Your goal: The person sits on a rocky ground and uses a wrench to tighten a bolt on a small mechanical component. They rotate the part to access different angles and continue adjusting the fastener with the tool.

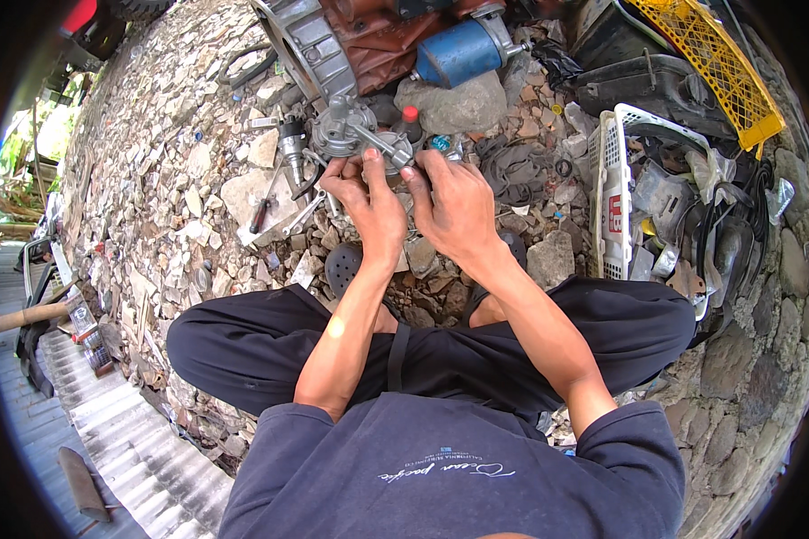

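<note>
Both my hands are at a grey metal part (pixel 343 130) with a round, lobed housing and a rod-like arm reaching toward the lower right. My left hand (pixel 373 207) has its fingers closed on the near side of the part, the thumb against the arm. Around the arm's end the fingers of my right hand (pixel 458 205) are pinched. The fingertips hide some of the arm's underside. Left of the part lies a black and silver cylindrical component (pixel 293 148) with a dark cable. A screwdriver (pixel 260 214) and a wrench (pixel 307 212) rest near my left hand.
Beyond my hands are a rusty brown and grey engine casing (pixel 377 45), a blue cylinder (pixel 458 54), a large stone (pixel 454 101) and a red-capped bottle (pixel 411 121). At right stands a white crate (pixel 613 234) of parts, with a yellow plastic grille (pixel 715 67) beyond. Loose rubble covers the ground.
</note>
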### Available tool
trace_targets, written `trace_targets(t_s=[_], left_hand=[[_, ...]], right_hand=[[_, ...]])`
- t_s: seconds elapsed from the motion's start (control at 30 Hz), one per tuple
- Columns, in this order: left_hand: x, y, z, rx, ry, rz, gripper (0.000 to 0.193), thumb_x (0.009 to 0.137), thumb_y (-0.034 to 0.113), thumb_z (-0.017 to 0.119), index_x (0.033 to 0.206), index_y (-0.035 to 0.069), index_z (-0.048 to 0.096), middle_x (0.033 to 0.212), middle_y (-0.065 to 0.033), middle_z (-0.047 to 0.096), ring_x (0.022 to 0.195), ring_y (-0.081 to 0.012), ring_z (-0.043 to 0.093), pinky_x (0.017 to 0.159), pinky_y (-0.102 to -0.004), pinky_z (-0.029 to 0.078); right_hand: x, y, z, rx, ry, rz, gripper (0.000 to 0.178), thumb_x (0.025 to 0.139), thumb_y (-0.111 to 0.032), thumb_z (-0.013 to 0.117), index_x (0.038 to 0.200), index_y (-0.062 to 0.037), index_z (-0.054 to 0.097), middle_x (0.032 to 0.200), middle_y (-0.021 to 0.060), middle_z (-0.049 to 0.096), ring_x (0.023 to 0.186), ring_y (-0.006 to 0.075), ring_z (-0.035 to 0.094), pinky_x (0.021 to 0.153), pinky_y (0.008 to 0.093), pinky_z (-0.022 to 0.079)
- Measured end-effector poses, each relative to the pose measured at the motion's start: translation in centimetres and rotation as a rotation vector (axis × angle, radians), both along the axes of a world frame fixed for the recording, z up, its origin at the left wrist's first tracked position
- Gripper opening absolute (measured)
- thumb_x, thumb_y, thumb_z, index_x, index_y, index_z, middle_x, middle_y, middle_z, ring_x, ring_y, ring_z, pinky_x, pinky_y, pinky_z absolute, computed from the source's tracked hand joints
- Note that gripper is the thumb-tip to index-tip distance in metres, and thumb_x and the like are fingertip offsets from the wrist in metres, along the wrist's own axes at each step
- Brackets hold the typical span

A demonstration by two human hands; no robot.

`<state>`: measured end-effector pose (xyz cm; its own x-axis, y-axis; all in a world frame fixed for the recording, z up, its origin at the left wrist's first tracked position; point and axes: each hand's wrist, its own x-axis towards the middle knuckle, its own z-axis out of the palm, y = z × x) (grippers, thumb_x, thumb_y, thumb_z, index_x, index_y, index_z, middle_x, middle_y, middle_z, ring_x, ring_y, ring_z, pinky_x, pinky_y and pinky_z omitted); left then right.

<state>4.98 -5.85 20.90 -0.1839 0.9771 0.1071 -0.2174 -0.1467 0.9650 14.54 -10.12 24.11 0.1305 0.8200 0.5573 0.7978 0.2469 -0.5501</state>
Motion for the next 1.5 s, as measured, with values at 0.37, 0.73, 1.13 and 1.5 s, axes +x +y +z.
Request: trace_targets(t_s=[0.37, 0.73, 1.13, 1.5], left_hand=[[0.3, -0.4, 0.5, 0.016, -0.009, -0.027, 0.038, 0.1, 0.018, 0.053, 0.12, -0.001, 0.027, 0.104, -0.0129, 0.05, 0.093, -0.0143, 0.048, 0.08, -0.0289, 0.041], [0.1, 0.2, -0.1, -0.089, -0.108, -0.025, 0.04, 0.099, 0.021, 0.055, 0.118, -0.002, 0.029, 0.1, -0.0107, 0.052, 0.089, -0.0127, 0.049, 0.079, -0.0274, 0.041], [-0.9, 1.2, -1.0, -0.266, -0.229, -0.008, 0.043, 0.097, 0.026, 0.059, 0.117, -0.001, 0.031, 0.094, -0.007, 0.051, 0.084, -0.0109, 0.048, 0.069, -0.0255, 0.041], [-2.4, 2.8, -0.8, -0.666, -0.608, -0.396, 0.033, 0.099, 0.028, 0.044, 0.115, 0.003, 0.056, 0.096, -0.0071, 0.066, 0.071, -0.0114, 0.058, 0.053, -0.0198, 0.039]], right_hand=[[0.0, -0.1, 0.8, -0.077, 0.231, 0.017, 0.02, 0.092, -0.015, 0.059, 0.081, 0.0003, 0.052, 0.06, 0.0181, 0.058, 0.056, 0.0393, 0.059, 0.054, 0.0484, 0.043], [-0.4, -0.3, 0.4, -0.347, 0.458, 0.121, 0.02, 0.091, -0.015, 0.063, 0.086, 0.0016, 0.054, 0.064, 0.0217, 0.056, 0.059, 0.0419, 0.056, 0.054, 0.0456, 0.043], [1.0, 0.5, -1.3, -0.08, 0.014, 0.157, 0.026, 0.084, -0.025, 0.071, 0.085, -0.0031, 0.058, 0.076, 0.0122, 0.063, 0.07, 0.0355, 0.062, 0.06, 0.0436, 0.048], [0.0, 0.6, -5.4, -0.236, 0.259, 0.087, 0.076, 0.075, -0.033, 0.08, 0.132, -0.0001, 0.042, 0.117, 0.027, 0.057, 0.103, 0.0439, 0.059, 0.085, 0.0466, 0.049]])
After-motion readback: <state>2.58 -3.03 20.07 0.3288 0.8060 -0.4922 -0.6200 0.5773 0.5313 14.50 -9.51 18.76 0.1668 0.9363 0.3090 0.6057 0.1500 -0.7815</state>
